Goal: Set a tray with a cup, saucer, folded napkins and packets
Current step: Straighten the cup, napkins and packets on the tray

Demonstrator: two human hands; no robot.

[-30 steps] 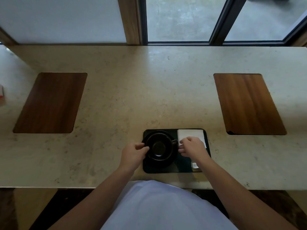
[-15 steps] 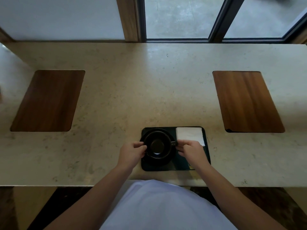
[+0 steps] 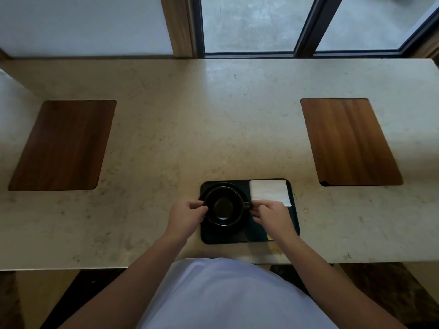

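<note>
Head view: left hand (image 3: 186,216) pinched on the left rim of the black cup (image 3: 223,205). Cup sits on a dark saucer (image 3: 221,230) in the left half of the tray (image 3: 293,222), between both hands. Right hand (image 3: 273,216) curled at the cup handle, grip unclear. White folded napkin (image 3: 269,192) lies just beyond the right hand. Tray rests on the worktop (image 3: 213,127).

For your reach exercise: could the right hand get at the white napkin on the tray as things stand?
Probably yes. The right hand rests at the napkin's near edge on the tray, with nothing between them; the cup sits off to its left.
</note>
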